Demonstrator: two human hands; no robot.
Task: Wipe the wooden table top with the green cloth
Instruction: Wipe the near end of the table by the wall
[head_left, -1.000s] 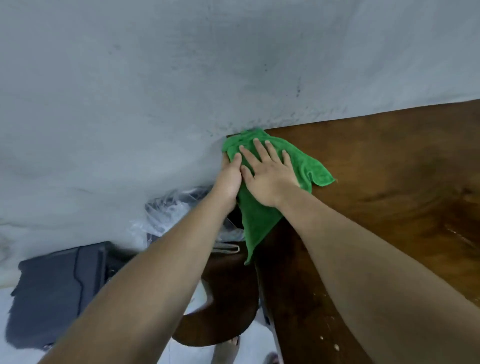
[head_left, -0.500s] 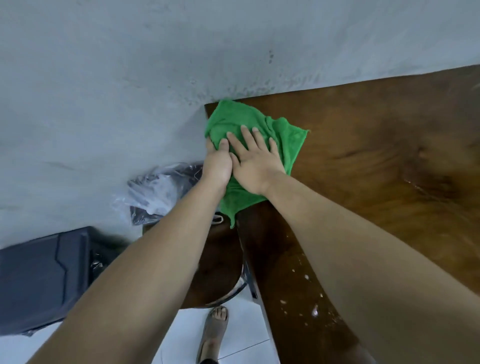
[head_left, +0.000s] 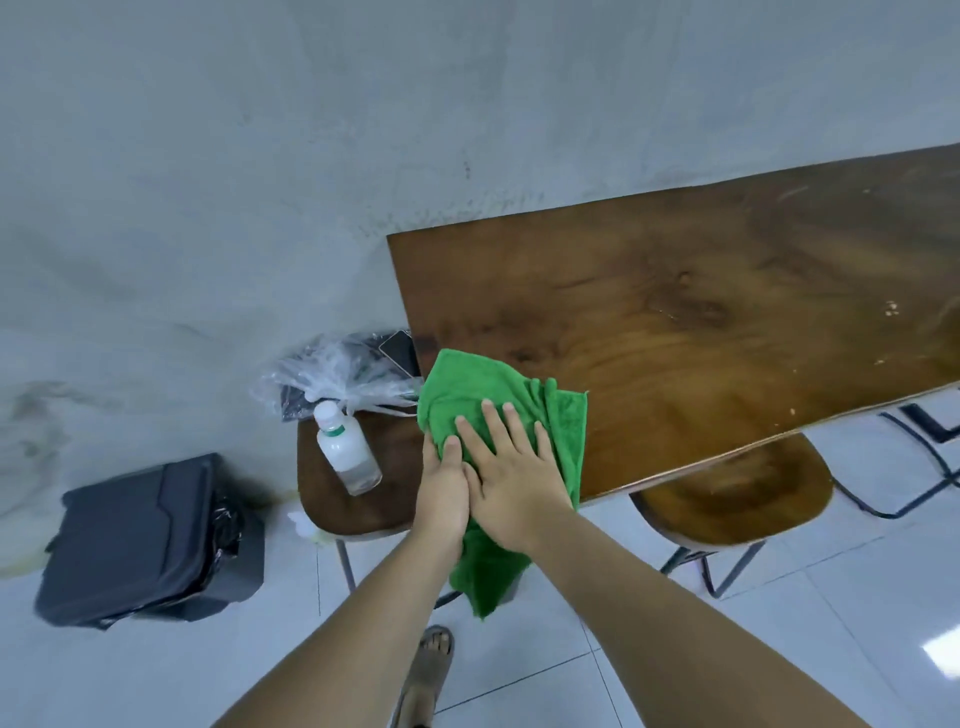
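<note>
Both hands, left (head_left: 443, 483) and right (head_left: 511, 475), are pressing the cloth (head_left: 470, 395) flat with fingers spread at the table's (head_left: 701, 322) near-left corner, mid-wipe, part hanging off; next likely calls for sweeping rightward across unwiped wood.

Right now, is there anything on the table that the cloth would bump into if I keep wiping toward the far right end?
Nothing visible does. Both hands, left and right, press flat on the green cloth at the table's near left corner. The wood beyond is bare except for a few small pale specks toward the right.
</note>
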